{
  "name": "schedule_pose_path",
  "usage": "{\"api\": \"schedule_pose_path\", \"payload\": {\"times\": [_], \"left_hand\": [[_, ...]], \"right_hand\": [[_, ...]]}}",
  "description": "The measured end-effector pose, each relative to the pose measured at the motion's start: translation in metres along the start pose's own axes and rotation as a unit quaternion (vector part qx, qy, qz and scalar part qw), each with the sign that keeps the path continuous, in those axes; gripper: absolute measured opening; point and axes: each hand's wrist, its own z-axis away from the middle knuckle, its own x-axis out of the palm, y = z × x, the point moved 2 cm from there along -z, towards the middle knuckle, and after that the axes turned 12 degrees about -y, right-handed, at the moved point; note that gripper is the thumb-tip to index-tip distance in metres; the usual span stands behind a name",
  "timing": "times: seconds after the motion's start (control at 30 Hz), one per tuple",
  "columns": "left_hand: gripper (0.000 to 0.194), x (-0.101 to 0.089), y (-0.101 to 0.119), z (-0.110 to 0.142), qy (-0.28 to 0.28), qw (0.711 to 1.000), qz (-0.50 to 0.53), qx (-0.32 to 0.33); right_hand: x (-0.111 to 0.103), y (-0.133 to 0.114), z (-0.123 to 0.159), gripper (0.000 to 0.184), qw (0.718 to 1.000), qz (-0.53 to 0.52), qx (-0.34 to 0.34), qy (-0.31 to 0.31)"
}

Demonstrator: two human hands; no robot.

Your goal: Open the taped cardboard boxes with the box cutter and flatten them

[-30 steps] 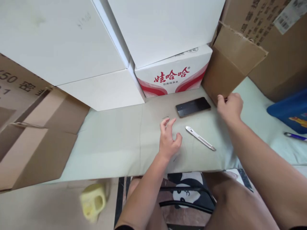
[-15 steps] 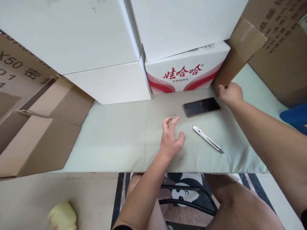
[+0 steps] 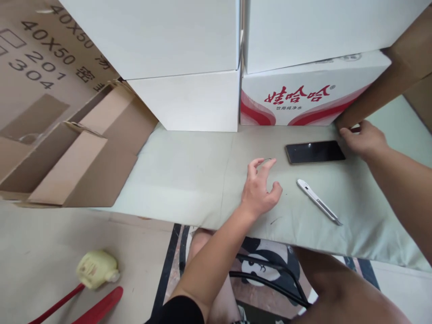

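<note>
The white cutter (image 3: pixel 319 201) lies on the pale green cloth (image 3: pixel 182 175), and it is long and thin. It slants, with its round white end up and to the left and its thin tip down and to the right, on the side near the person. The black phone (image 3: pixel 315 152) lies flat just past the cutter, and its long side goes left to right, with the right end a tiny bit farther away. The left hand (image 3: pixel 259 191) is to the left of both things and touches neither. Its fingers are bent, with the thumb apart from them, and it holds nothing. The phone is between the two hands. The right hand (image 3: pixel 367 139) is just beside the phone's right end, at the bottom of the tall brown box (image 3: pixel 378 96). I cannot tell if its fingers are pinched shut on the box or not. The cutter is nearer to the person than the right hand is, and over to its left. Behind the phone stands a white box with red marks (image 3: pixel 303 105).
</note>
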Motion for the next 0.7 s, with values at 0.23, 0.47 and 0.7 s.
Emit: {"api": "schedule_pose_path", "payload": {"times": [0.23, 0.47, 0.7], "left_hand": [[0.054, -0.010, 0.003, 0.004, 0.005, 1.000, 0.020, -0.004], [0.046, -0.036, 0.002, 0.005, 0.074, 0.996, 0.056, 0.011], [0.033, -0.096, -0.021, 0.018, 0.193, 0.968, 0.156, -0.036]], "right_hand": [[-0.012, -0.009, 0.042, 0.061, 0.998, -0.027, 0.053, 0.029], [0.027, -0.046, 0.145, 0.050, 0.953, -0.111, -0.274, 0.070], [0.108, -0.130, 0.275, 0.044, 0.877, -0.193, -0.424, -0.117]]}}
